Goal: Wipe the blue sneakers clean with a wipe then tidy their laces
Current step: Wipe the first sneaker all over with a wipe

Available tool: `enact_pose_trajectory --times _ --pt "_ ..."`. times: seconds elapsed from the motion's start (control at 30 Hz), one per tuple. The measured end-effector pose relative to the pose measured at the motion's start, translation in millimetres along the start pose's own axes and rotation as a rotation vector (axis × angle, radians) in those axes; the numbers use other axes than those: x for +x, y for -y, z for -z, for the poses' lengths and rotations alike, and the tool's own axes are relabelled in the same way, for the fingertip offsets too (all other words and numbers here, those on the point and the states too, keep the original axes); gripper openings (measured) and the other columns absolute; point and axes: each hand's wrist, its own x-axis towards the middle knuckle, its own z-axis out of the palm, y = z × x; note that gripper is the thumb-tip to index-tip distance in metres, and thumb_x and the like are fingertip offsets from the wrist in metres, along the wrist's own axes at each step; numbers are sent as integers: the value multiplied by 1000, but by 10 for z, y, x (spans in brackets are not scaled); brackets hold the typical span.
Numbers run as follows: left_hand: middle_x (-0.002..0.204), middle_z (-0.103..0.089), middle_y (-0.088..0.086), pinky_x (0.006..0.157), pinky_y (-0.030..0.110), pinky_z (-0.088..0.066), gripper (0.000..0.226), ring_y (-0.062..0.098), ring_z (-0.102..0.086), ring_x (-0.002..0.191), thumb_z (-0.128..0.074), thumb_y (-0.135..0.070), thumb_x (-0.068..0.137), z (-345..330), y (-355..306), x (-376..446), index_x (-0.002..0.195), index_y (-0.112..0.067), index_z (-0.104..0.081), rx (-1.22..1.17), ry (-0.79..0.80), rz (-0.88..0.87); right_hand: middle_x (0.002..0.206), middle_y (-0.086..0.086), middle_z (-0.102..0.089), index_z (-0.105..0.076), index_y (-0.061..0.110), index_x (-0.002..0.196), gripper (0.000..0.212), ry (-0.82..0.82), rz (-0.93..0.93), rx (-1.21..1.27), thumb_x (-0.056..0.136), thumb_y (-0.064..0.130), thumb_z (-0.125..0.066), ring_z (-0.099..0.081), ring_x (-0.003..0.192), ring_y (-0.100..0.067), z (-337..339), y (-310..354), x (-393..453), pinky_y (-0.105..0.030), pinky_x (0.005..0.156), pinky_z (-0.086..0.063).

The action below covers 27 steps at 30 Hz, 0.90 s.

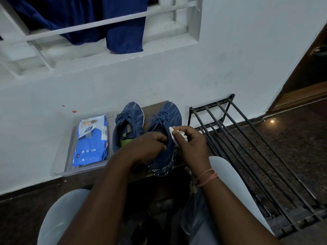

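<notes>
Head view looks down past two knees at a low wooden board point(152, 107) set against the wall, with both blue sneakers on it, toes toward the wall. By my reading the task is in its first half: the wiping is under way on the right sneaker point(166, 121), and the laces of both shoes lie loose and untidied (the bows sprawl over the tongues), so that step is left. Whether the left sneaker point(130, 119) has been wiped I cannot tell; it sits untouched, just beside the other, its green insole showing.

The right hand point(190, 147) has its fingers curled around a bunched white wipe point(172, 132), thumb and forefinger pinching it against the outer side of the right sneaker's collar; the wipe peeks out above and below the fingers and touches the blue fabric. The left hand point(150, 145) grips the same shoe at the inner edge of its opening, fingers curled over the rim and into the mouth, steadying it. So the shoe sits between the two hands, heel toward the person and partly hidden beneath the left wrist, its patterned sole edge just over the near edge of the board.

A blue pack of wipes point(92, 138) lies in a clear tray point(58, 171) left of the shoes, and a black metal rack point(247, 147) stands to the right.
</notes>
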Motion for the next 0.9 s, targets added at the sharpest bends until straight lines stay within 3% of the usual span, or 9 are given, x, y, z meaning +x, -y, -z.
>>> enact_pose_trajectory --times 0.13,0.27,0.37,0.43,0.57,0.63,0.77,0.83,0.9 --pt "99 -73 11 67 31 -49 46 24 -67 79 -52 -56 99 -111 -322 170 99 -13 -70 -30 -188 128 88 -3 -76 -76 12 91 3 -42 -102 45 91 11 -72 -72 81 -11 34 -32 41 -24 66 -57" --pt "121 -67 17 84 34 -50 38 32 -65 109 -62 -31 100 -145 -533 318 126 -3 -62 -154 -326 345 89 -9 -74 -77 12 91 6 -51 -200 140 89 8 -74 -72 80 -19 44 -43 53 -26 60 -57" --pt "109 -70 20 96 42 -57 25 34 -69 100 -56 -10 101 -146 -449 482 120 3 -63 -414 -331 403 82 4 -73 -77 9 91 4 40 -154 93 89 9 -75 -69 74 -4 32 -19 46 -19 61 -54" --pt "103 -71 23 91 54 -59 16 35 -70 92 -49 -3 102 -133 -326 544 104 4 -63 -611 -335 404 79 9 -72 -78 6 93 6 76 -142 92 89 9 -75 -65 68 5 39 -24 59 -12 59 -50" --pt "117 -64 21 83 43 -60 30 28 -63 97 -46 -8 106 -162 -195 532 129 7 -58 -627 -322 307 88 6 -75 -79 17 91 5 131 -90 -44 88 16 -77 -71 81 -3 7 -24 89 -21 70 -58" --pt "115 -67 22 79 44 -61 25 31 -66 96 -45 -7 105 -185 -174 510 117 3 -64 -713 -329 294 90 7 -75 -78 21 92 4 93 -71 -110 89 20 -76 -71 82 -4 -48 -34 147 -24 72 -60" --pt "82 -68 11 57 31 -51 25 17 -64 64 -43 -6 105 -230 -161 447 114 -1 -66 -810 -289 266 90 9 -74 -78 21 93 5 -30 -50 -118 90 22 -74 -69 83 -1 -53 -53 265 -25 74 -59" --pt "71 -62 5 54 29 -47 24 12 -58 52 -41 -7 106 -234 -141 440 111 -3 -65 -811 -292 251 94 11 -72 -78 22 95 6 59 19 -212 90 23 -74 -67 86 0 -33 -43 224 -22 77 -57" --pt "73 -62 5 59 31 -48 24 13 -56 55 -41 -8 108 -225 -127 439 112 -3 -64 -820 -286 236 95 10 -73 -79 23 94 7 134 55 -259 90 21 -75 -67 87 -1 -26 -38 187 -22 79 -57"
